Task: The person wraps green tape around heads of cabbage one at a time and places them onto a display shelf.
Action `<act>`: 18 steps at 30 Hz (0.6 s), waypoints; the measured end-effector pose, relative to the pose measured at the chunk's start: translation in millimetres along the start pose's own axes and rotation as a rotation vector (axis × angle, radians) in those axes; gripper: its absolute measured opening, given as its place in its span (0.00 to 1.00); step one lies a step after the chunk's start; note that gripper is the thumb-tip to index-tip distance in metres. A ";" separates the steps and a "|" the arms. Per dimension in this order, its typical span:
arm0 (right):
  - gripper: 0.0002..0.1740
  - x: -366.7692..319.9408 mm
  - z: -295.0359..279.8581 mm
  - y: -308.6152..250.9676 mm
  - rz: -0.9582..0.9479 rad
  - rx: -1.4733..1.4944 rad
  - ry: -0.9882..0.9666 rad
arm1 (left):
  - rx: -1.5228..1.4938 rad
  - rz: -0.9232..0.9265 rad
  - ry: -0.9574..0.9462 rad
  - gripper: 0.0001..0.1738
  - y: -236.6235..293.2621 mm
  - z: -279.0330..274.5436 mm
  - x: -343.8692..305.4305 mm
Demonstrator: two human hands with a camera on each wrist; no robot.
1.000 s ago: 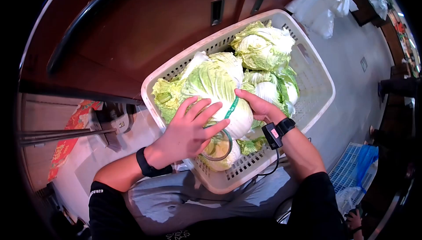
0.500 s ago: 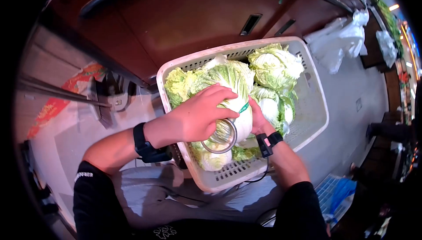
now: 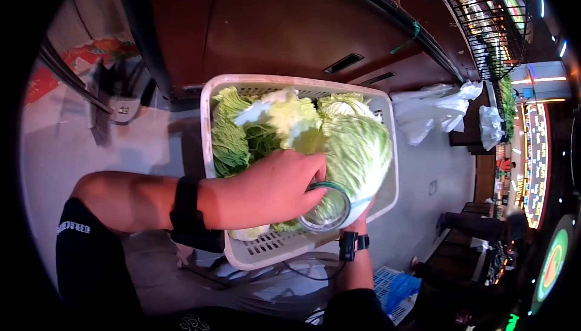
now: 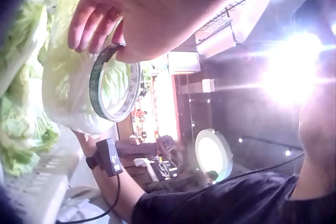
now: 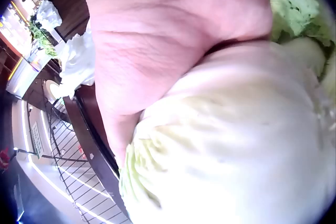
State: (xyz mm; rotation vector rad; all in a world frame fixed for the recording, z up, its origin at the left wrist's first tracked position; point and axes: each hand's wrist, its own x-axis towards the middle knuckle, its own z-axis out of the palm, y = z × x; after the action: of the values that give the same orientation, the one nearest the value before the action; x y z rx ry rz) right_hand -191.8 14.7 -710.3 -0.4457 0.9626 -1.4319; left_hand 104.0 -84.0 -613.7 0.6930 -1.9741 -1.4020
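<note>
Head view: our left hand [image 3: 281,179] pinched the green-edged tape ring [image 3: 347,211]; right hand [image 3: 362,215] finger pose hidden, can't tell. Pale-green leafy cabbage [image 3: 357,149], right side of white plastic basket [image 3: 396,173], risked rolling if our palm slipped.

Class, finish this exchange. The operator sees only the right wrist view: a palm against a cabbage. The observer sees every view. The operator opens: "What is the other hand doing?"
Observer: The left hand pinches a tape roll by its rim, near the cabbage.
Operator: I have no roll in view. What does its outside look like?
Observer: Green, with pale lettering; the left wrist view shows it.
Operator: And what is the cabbage being held over?
Observer: A pale basket with holes in its sides and more cabbages in it; the head view shows that.
</note>
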 end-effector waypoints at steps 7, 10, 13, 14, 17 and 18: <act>0.36 -35.6 -6.0 5.7 -0.048 -0.023 0.169 | -0.457 -0.407 -0.341 0.14 33.2 14.4 20.0; 0.35 -36.7 -6.8 9.0 -0.036 -0.049 0.194 | -0.663 -0.547 -0.433 0.18 39.7 19.5 25.9; 0.34 -71.2 -39.3 2.2 0.007 -0.118 0.251 | -0.762 -0.579 -0.478 0.21 45.6 21.4 29.0; 0.34 -91.1 -57.4 -2.5 0.026 -0.146 0.288 | -0.786 -0.588 -0.487 0.22 47.7 21.8 29.7; 0.33 -187.0 -142.2 -22.7 0.117 -0.272 0.429 | -0.882 -0.633 -0.498 0.22 54.7 24.6 27.5; 0.33 -228.8 -177.8 -34.5 0.155 -0.312 0.476 | -0.857 -0.589 -0.517 0.23 55.6 24.4 26.4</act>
State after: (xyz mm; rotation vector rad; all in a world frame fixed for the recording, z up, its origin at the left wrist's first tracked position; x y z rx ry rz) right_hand -319.8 276.8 -720.1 -0.2502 1.5826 -1.2727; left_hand 64.6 -70.8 -562.2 0.5331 -1.2663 -2.7522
